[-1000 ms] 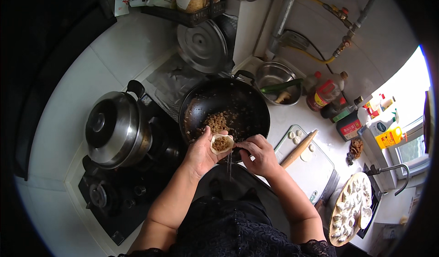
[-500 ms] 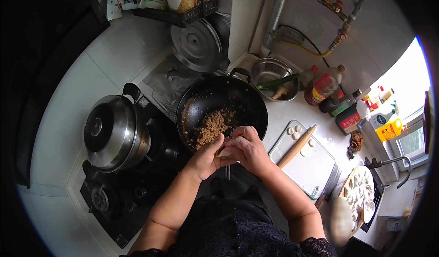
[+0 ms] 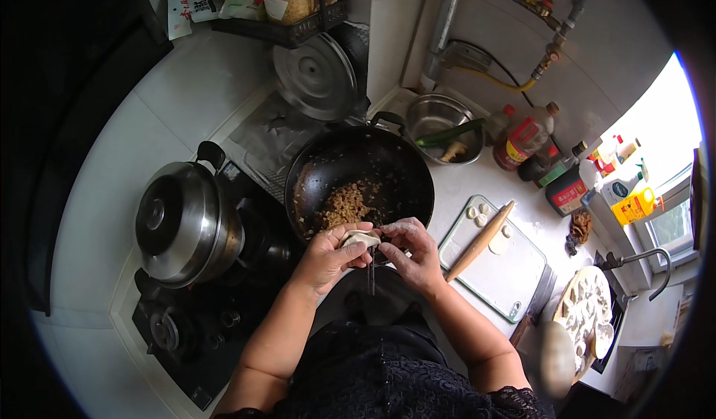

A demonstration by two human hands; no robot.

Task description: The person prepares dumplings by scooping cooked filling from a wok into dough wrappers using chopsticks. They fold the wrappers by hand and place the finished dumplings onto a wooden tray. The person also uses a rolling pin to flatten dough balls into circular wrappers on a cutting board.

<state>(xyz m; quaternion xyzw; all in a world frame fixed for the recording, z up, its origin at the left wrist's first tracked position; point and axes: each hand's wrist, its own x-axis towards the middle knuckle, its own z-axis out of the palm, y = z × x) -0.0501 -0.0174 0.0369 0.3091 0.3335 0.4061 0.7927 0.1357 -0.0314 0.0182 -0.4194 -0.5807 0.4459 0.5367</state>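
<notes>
Over the near rim of a black wok, my left hand holds a pale folded dumpling between thumb and fingers. My right hand, dusted with flour, is beside the dumpling's right end. Its thumb and forefinger are apart, with nothing visible between them; whether a fingertip touches the dough is hard to tell. Brown crumbly filling lies in the wok, just beyond my hands. To the right, a cutting board carries a wooden rolling pin, a flat round wrapper and several small dough pieces.
A lidded steel pot stands on the black stove at left. Behind the board are a steel bowl with a green vegetable and several bottles. A round tray of floury dumplings sits at far right, near the faucet.
My hands have drawn apart from their closed position around the dough. The right fingers have opened and shifted right, and the folded dumpling now shows in my left hand.
</notes>
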